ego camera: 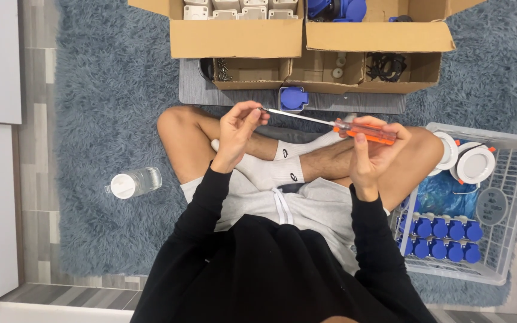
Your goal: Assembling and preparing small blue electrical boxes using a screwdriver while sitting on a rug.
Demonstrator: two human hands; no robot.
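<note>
holding the orange-handled screwdriver across the lap, right hand clamped round the handle, left hand pinched together at the tip end of the shaft. whatever's between those fingers is too small to make out. my take: keep the shaft level and steady the tip with that pinch so nothing drops into the shaggy blue rug.

packaging-wise: open brown cardboard boxes up top holding white and blue parts, a blue socket in front of them, a white wire basket at right with rows of blue caps, a clear bottle at left.
</note>
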